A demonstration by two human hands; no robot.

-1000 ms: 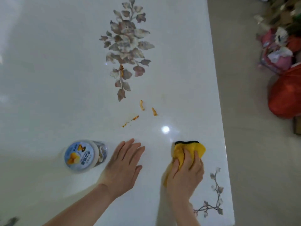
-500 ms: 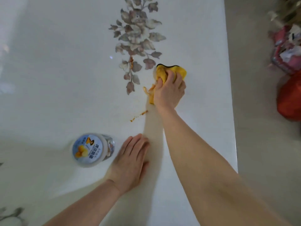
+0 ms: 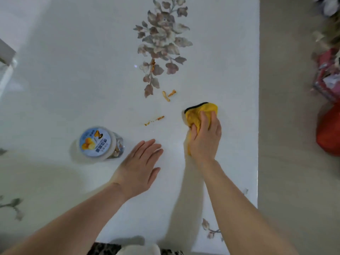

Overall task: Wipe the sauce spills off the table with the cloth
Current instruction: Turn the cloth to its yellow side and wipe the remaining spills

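Four fingers of the right hand curl over the bunched yellow cloth, pressing it to the white counter. Left hand lies flat, fingers spread, holding nothing, beside a lidded jar. Wiping is mid-way, I judge: sauce spills remain, one streak left of the cloth, two dabs beyond it, another on the printed leaves. Next, sweep the cloth leftward over the streak.
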